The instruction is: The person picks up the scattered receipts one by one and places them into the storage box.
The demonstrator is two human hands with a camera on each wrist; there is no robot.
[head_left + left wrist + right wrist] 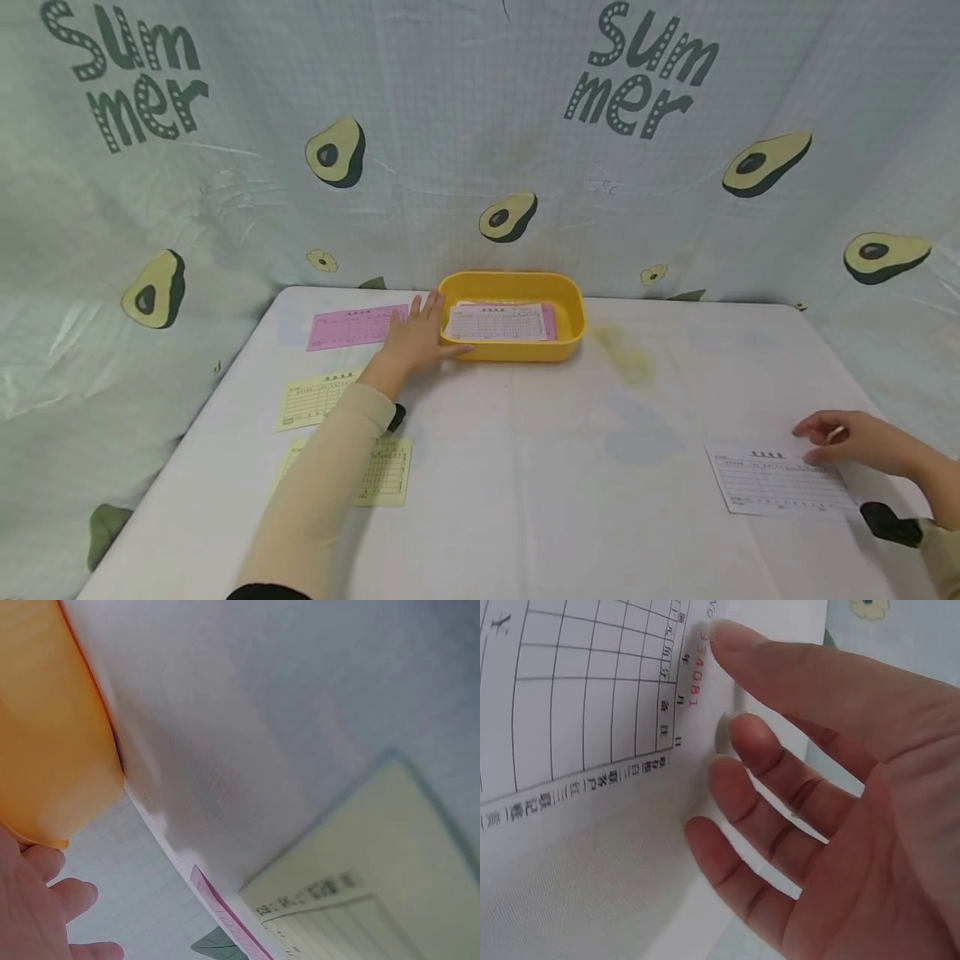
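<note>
My left hand (416,333) touches the left end of a yellow plastic tray (510,353) at the back of the table, its fingers spread along the rim and the thumb by the front wall. Inside the tray lie a white printed slip (497,323) and pink paper (551,322) under it. At the right, my right hand (870,442) hovers at the far right corner of another white slip (772,487) lying flat. Its thumb (739,641) overlaps the printed number in the right wrist view, with a gap between thumb and loosely bent fingers (735,791).
A pink slip (348,327) lies left of the tray. Nearer are two yellow slips (311,400), the closer one partly hidden under my left sleeve (322,475). A cloth with avocado prints (508,217) hangs behind the white table (555,467).
</note>
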